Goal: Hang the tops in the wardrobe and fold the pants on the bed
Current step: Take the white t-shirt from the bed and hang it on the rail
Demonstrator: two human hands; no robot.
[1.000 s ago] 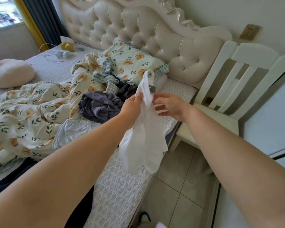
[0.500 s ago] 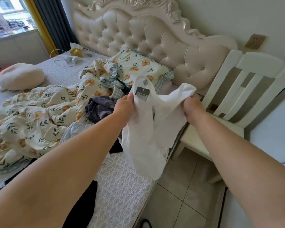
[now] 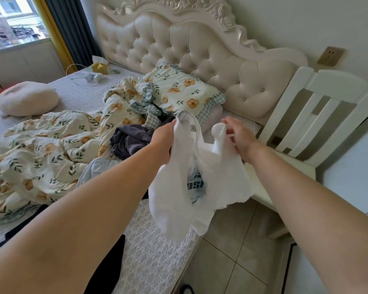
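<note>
I hold a white top (image 3: 219, 179) with a blue print up over the bed's right edge. My left hand (image 3: 164, 141) grips it near the collar, where a small label shows. My right hand (image 3: 238, 134) pinches another part of its upper edge between the fingertips. The rest of the top hangs down loose between my arms. Behind it on the bed (image 3: 153, 251) lies a heap of clothes: a dark grey-purple garment (image 3: 130, 141), a pale lilac one (image 3: 96, 170) and a black one (image 3: 108, 264) under my left arm.
A crumpled floral duvet (image 3: 47, 145) covers the left of the bed, with a floral pillow (image 3: 179, 90) at the tufted headboard (image 3: 200, 52). A white chair (image 3: 319, 115) stands right of the bed on the tiled floor (image 3: 232, 259). A round cushion (image 3: 28, 98) lies far left.
The top has been turned and spread between my hands, so its blue print now shows. My right hand went from a full grip to a fingertip pinch on the upper edge.
</note>
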